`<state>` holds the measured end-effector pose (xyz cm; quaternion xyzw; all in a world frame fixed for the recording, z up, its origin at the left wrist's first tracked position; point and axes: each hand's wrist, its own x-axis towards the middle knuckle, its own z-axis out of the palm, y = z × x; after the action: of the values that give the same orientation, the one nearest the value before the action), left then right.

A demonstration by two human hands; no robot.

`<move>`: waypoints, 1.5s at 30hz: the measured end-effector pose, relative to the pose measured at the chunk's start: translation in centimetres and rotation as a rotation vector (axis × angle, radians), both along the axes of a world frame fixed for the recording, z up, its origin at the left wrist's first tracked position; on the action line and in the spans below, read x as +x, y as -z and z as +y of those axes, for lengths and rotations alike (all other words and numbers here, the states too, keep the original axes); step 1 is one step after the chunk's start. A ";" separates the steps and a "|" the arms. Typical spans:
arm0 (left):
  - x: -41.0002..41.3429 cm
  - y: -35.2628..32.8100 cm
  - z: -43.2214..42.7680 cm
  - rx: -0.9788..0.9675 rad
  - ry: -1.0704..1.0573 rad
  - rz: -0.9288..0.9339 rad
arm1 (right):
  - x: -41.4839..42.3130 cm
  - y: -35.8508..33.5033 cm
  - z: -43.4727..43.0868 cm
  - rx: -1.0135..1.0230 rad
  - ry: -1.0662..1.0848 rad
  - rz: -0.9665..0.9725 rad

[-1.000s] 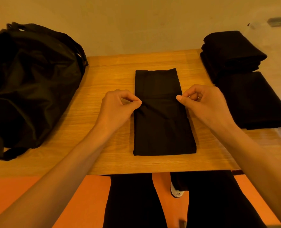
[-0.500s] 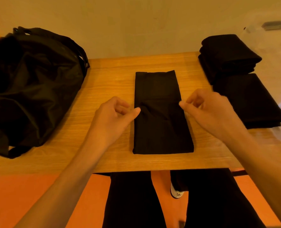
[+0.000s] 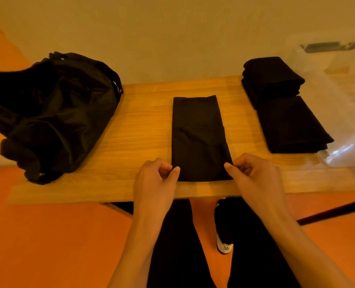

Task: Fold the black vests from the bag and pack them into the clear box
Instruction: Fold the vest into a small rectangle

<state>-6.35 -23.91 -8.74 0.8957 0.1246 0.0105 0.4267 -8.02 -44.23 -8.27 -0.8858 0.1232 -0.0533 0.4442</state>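
A black vest [image 3: 198, 138], folded into a long narrow strip, lies lengthwise in the middle of the wooden table [image 3: 139, 129]. My left hand [image 3: 154, 181] pinches its near left corner between thumb and fingers. My right hand [image 3: 255, 179] pinches the near right corner the same way. The black bag [image 3: 47, 113] slumps on the table's left end. At the right, two piles of folded black vests [image 3: 284, 113] sit inside the clear box [image 3: 351, 113], whose walls are barely visible.
The table's near edge runs just under my wrists. Behind the table is a plain wall. Below are an orange floor, my dark trousers and a shoe [image 3: 224, 244]. A dark table leg [image 3: 334, 210] angles out at the lower right.
Both hands have slid from the middle of the strip's long sides down to its near corners, and now pinch them. The view tilted down and back.
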 end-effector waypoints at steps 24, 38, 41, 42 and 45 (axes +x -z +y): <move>0.5 -0.2 -1.1 -0.057 -0.052 0.024 | 12.9 -3.7 4.1 -0.480 -0.604 -0.047; 0.1 -0.1 -0.6 0.022 -0.049 -0.019 | 13.7 0.6 5.7 -0.517 -0.528 -0.253; 0.2 -0.5 -0.9 0.230 -0.054 -0.280 | 11.3 -0.5 2.6 -0.516 -0.396 -0.363; 0.5 -0.7 -1.2 0.288 0.013 -0.340 | 10.2 -0.7 1.6 -0.497 -0.381 -0.354; 1.9 -0.1 -2.4 0.414 0.394 -0.265 | 6.9 0.4 0.5 -0.594 -0.465 -0.181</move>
<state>-4.47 -26.34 -8.69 0.9612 -0.1130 0.0696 0.2417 -1.12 -43.71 -8.63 -0.9719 -0.1414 -0.0623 0.1774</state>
